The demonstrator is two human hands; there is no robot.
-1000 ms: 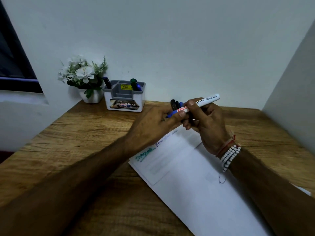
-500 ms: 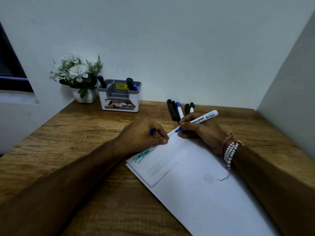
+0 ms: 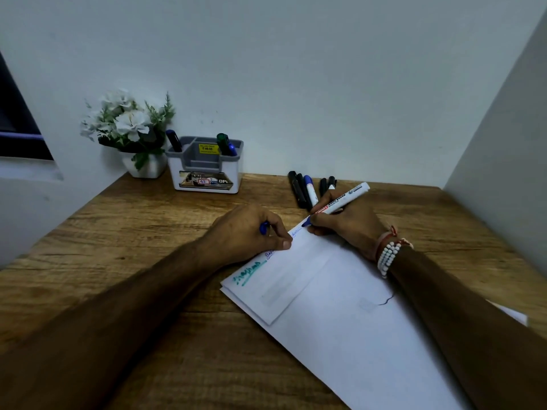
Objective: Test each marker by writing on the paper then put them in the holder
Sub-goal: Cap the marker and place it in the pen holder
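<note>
Right hand (image 3: 346,224): it grips the white marker (image 3: 343,199) in a writing pinch, fingers curled round the barrel near the tip, and lies on the far end of the paper (image 3: 355,335).
White marker: uncapped, its blue tip touches the paper's far corner; the barrel is tilted, its tail pointing to 2 o'clock.
Left hand (image 3: 251,232): at 9 o'clock of the right hand, its fingers are curled round a blue cap (image 3: 264,227), and the thumb tip lies at the paper's edge.
Paper: white, skewed on the table (image 3: 118,232), running from 11 o'clock down to 5 o'clock, with a smaller sheet lying over its left side.
Marks: a green scribble (image 3: 248,272) sits at the paper's 9 o'clock corner, and faint blue scribbles follow the edge toward the marker tip.
Holder (image 3: 207,173): grey and white, it stands against the wall at 11 o'clock of the left hand, well apart from the paper.
In the holder: one dark-capped marker (image 3: 174,141) stands in the left compartment; a green marker (image 3: 222,142) and a blue marker (image 3: 232,149) stand in the right one.
Loose markers (image 3: 305,190): several lie side by side on the table at 12 o'clock of the marker tip, just beyond the right hand.
Flower pot (image 3: 145,165): white, with pale flowers, it stands just beside the holder at its 9 o'clock.
Bracelets (image 3: 387,255): white beads and a reddish thread circle the right wrist.
</note>
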